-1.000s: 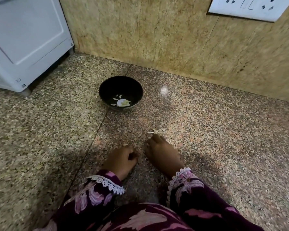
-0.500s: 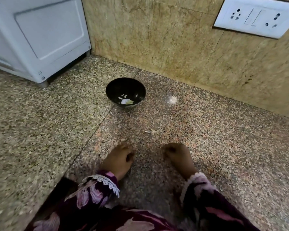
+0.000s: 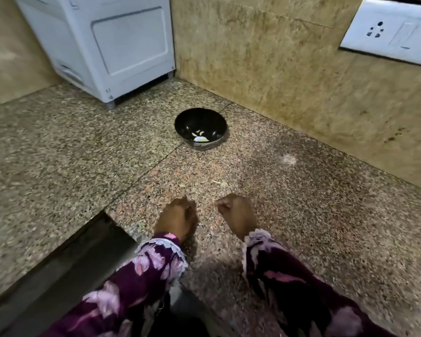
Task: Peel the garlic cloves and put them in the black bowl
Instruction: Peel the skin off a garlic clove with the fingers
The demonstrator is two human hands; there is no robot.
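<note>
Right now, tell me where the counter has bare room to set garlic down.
Bare granite lies left of the black bowl, in front of the white appliance, and right of it toward the wall. Peel scraps litter the strip between the bowl and both hands, left hand and right hand.

Both curled hands are blurred; whether either holds anything is unclear.

Speckled granite counter (image 3: pixel 301 227) with black bowl (image 3: pixel 180 122), pale peel scraps (image 3: pixel 220 183), white appliance (image 3: pixel 131 57) on feet.
</note>
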